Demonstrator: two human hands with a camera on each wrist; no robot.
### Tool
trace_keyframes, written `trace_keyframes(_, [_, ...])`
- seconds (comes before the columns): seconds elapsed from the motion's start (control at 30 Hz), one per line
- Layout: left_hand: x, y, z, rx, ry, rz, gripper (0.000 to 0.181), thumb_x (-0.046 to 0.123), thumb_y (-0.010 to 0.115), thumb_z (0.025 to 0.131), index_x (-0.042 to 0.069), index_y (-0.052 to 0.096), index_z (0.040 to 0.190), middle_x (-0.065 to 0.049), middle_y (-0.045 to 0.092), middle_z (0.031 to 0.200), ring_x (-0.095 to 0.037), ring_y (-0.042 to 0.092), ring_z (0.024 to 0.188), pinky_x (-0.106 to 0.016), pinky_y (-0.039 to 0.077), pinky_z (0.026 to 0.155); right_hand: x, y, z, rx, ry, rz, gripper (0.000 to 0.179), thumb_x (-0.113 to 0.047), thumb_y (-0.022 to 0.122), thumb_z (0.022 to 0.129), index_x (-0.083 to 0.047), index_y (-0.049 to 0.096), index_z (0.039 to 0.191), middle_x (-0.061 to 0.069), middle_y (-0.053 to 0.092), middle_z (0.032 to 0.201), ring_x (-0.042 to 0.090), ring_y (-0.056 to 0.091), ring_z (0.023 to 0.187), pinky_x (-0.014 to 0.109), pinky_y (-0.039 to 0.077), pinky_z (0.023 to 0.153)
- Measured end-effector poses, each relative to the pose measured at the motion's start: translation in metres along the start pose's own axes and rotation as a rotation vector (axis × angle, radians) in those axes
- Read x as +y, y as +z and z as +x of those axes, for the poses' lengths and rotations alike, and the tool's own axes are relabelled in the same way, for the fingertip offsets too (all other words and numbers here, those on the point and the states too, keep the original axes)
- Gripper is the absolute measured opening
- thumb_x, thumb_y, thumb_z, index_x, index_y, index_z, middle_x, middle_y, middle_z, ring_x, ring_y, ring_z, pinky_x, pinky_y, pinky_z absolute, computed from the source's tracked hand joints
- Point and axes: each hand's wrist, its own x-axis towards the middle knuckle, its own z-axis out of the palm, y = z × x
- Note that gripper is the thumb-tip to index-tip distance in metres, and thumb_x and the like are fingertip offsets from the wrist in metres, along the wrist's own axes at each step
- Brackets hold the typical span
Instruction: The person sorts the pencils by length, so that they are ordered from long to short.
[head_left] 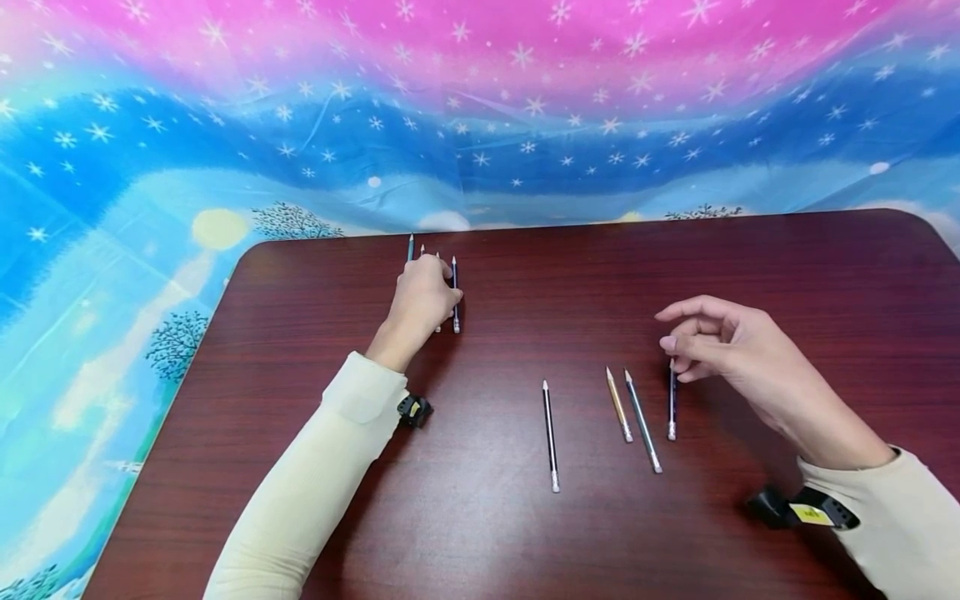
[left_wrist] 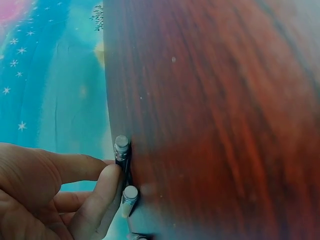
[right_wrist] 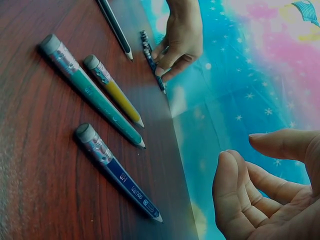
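Note:
At the far left of the table, my left hand (head_left: pixel 423 293) pinches a dark pencil (head_left: pixel 455 310) between thumb and finger; its eraser end (left_wrist: pixel 121 143) shows in the left wrist view. Other pencils lie beside it, partly under the hand, among them a teal pencil (head_left: pixel 410 248). My right hand (head_left: pixel 738 354) hovers with loosely bent fingers and holds nothing. Below its fingertips lies a dark blue pencil (right_wrist: pixel 120 172). To the left of that are a teal pencil (right_wrist: pixel 95 97), a shorter yellow pencil (right_wrist: pixel 117 95) and a black pencil (head_left: pixel 551 437).
The dark red-brown wooden table (head_left: pixel 480 550) has rounded far corners. Behind it and along its left side hangs a pink and blue cloth (head_left: pixel 450 108) with snowflakes. A small black camera (head_left: pixel 802 510) is strapped at the right wrist, another camera (head_left: pixel 414 410) at the left.

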Motion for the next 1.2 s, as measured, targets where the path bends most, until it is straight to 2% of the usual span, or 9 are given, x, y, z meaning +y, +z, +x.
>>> trace_keyframes(0.2, [-0.0001, -0.0002, 0.0011, -0.006, 0.005, 0.004, 0.027, 0.013, 0.066, 0.094, 0.003, 0.066, 0.119, -0.009, 0.069, 0.08, -0.017, 0.069, 0.063, -0.025, 0.054, 0.051, 0.0017, -0.0007, -0.0006, -0.003, -0.017, 0.01, 0.024, -0.013, 0.064, 0.096, -0.014, 0.06, 0.12, 0.002, 0.071, 0.084, 0.016, 0.067, 0.072, 0.032, 0.061, 0.063])
trace_keyframes(0.6, [-0.0019, 0.0014, 0.0033, 0.003, 0.016, 0.017, 0.035, 0.017, 0.067, 0.093, 0.004, 0.064, 0.125, -0.009, 0.07, 0.091, -0.013, 0.068, 0.062, -0.023, 0.055, 0.054, 0.0038, -0.0015, -0.0008, 0.0, -0.004, 0.026, 0.028, -0.014, 0.066, 0.095, -0.011, 0.059, 0.122, 0.003, 0.071, 0.083, 0.016, 0.067, 0.072, 0.033, 0.061, 0.064])
trace_keyframes(1.0, [-0.0015, 0.0013, 0.0045, 0.007, 0.015, 0.026, 0.034, 0.019, 0.067, 0.094, 0.004, 0.064, 0.124, -0.008, 0.07, 0.087, -0.012, 0.068, 0.062, -0.024, 0.055, 0.056, 0.0071, -0.0011, -0.0007, 0.002, -0.006, 0.003, 0.028, -0.015, 0.064, 0.096, -0.01, 0.059, 0.123, 0.003, 0.071, 0.084, 0.015, 0.066, 0.073, 0.031, 0.061, 0.064])
trace_keyframes(1.2, [-0.0007, 0.0008, 0.0039, -0.002, 0.004, 0.032, 0.03, 0.018, 0.067, 0.094, 0.005, 0.066, 0.121, -0.007, 0.07, 0.08, -0.013, 0.067, 0.061, -0.024, 0.054, 0.054, 0.0078, -0.0006, -0.001, 0.005, -0.008, -0.014, 0.027, -0.015, 0.063, 0.097, -0.01, 0.059, 0.123, 0.002, 0.072, 0.085, 0.014, 0.067, 0.073, 0.031, 0.061, 0.064])
